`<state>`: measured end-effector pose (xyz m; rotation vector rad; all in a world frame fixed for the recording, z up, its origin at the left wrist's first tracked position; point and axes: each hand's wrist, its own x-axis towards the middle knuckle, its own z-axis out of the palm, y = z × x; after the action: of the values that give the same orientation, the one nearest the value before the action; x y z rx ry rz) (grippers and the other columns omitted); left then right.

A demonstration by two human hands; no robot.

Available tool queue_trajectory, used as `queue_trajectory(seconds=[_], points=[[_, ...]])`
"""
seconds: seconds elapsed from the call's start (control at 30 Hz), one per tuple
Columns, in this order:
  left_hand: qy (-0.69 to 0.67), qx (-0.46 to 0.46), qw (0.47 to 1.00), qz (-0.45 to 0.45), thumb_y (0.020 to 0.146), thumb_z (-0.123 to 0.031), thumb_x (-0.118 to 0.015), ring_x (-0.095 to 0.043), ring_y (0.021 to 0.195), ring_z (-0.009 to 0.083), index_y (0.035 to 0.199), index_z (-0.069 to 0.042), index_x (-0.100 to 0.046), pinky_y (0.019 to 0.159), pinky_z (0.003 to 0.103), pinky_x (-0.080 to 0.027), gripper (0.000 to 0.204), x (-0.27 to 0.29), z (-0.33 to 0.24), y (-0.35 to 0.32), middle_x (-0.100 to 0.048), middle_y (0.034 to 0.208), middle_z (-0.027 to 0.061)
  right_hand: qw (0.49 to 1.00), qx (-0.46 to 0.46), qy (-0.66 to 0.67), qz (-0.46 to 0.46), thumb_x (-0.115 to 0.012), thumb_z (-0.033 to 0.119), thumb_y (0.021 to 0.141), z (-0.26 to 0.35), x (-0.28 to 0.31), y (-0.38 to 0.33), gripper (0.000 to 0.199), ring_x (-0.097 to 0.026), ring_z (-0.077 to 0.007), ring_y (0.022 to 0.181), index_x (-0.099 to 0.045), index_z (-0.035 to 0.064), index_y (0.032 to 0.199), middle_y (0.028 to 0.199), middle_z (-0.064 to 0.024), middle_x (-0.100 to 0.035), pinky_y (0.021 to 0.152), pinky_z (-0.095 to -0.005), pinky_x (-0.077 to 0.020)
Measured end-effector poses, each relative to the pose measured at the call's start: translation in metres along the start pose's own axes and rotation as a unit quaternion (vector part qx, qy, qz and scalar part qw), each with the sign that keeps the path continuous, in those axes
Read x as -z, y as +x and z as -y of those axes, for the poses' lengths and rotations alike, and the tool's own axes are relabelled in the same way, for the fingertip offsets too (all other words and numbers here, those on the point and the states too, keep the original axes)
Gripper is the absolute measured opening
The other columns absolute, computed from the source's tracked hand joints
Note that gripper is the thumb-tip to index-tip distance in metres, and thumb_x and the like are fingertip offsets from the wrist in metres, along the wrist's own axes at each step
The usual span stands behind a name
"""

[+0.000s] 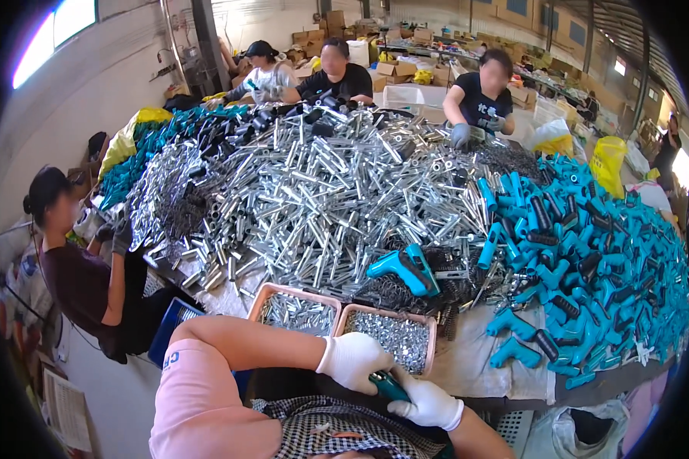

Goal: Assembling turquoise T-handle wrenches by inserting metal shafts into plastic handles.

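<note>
Close to my body, below the table's near edge, my left hand [357, 362] in a white glove is closed on a teal plastic handle with a dark part [390, 385]. Around its other end wraps my right hand [427, 401], also gloved in white. Most of the handle is hidden by the gloves. Just beyond my hands stand two pinkish trays: one [254, 308] with small metal pins, the other [432, 348] with small metal pieces. Behind them, two teal handle pieces [403, 271] lie on dark springs [383, 294].
Silvery metal tubes [314, 191] are heaped across the table. Teal handles [589, 268] pile up at the right, more [126, 174] at the far left. A blue crate [177, 325] stands left of my arm. Several people work around the table. A white sack [582, 428] sits at lower right.
</note>
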<state>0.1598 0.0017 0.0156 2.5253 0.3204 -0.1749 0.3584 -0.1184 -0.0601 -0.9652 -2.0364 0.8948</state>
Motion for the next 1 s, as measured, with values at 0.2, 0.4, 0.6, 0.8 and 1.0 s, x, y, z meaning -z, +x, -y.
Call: queue_trajectory(seconds=[0.2,0.4,0.6,0.8,1.0], points=[[0.033,0.086,0.992,-0.086,0.067,-0.046,-0.079,-0.067,0.077,0.0363,0.099,-0.005,-0.065,0.068,0.045,-0.053,0.054,0.038,-0.002,0.011,-0.067,0.083,0.0176,0.874,-0.263,0.406,-0.049,-0.056,0.009,0.085,0.013,0.007,-0.008,0.078,-0.053,-0.0156,0.058,-0.017,0.0034,0.152,0.09,-0.0111,-0.058,0.05,-0.0302,-0.0492],[0.063,0.132,0.925,-0.352,0.076,-0.035,-0.076,-0.063,0.091,0.0346,0.107,-0.002,-0.06,0.08,0.044,-0.051,0.048,0.001,0.055,-0.027,-0.062,0.095,0.0151,0.697,-0.197,0.669,-0.165,-0.071,0.037,0.087,-0.011,-0.011,-0.006,0.048,-0.038,-0.0105,0.041,-0.052,0.0104,0.122,0.086,-0.0072,-0.062,0.034,-0.0257,-0.0281],[0.127,0.411,0.813,-0.392,0.077,-0.03,-0.075,-0.065,0.089,0.0354,0.097,-0.004,-0.067,0.078,0.046,-0.051,0.034,0.006,0.116,-0.119,-0.066,0.09,0.0164,0.65,-0.145,0.741,-0.086,-0.064,0.036,0.094,-0.049,-0.026,0.006,0.04,-0.03,-0.0084,0.04,-0.056,0.0093,0.122,0.094,-0.0082,-0.068,0.034,-0.025,-0.0247],[0.126,0.383,0.761,-0.508,0.077,-0.031,-0.073,-0.064,0.091,0.0375,0.099,-0.003,-0.068,0.081,0.046,-0.051,0.036,0.022,0.182,-0.156,-0.066,0.094,0.0188,0.683,-0.174,0.684,-0.188,-0.064,0.038,0.093,-0.033,-0.025,0.035,0.038,-0.029,-0.0078,0.04,-0.058,0.0103,0.119,0.094,-0.0083,-0.069,0.035,-0.0243,-0.0246],[0.198,0.289,0.771,-0.532,0.076,-0.033,-0.076,-0.057,0.103,0.0376,0.109,-0.005,-0.062,0.087,0.046,-0.048,0.045,0.103,0.234,-0.092,-0.059,0.109,0.0203,0.668,-0.235,0.653,-0.27,-0.067,0.041,0.091,-0.057,-0.017,0.041,0.039,-0.033,-0.009,0.042,-0.053,0.0199,0.121,0.088,-0.005,-0.065,0.036,-0.0249,-0.0251]])
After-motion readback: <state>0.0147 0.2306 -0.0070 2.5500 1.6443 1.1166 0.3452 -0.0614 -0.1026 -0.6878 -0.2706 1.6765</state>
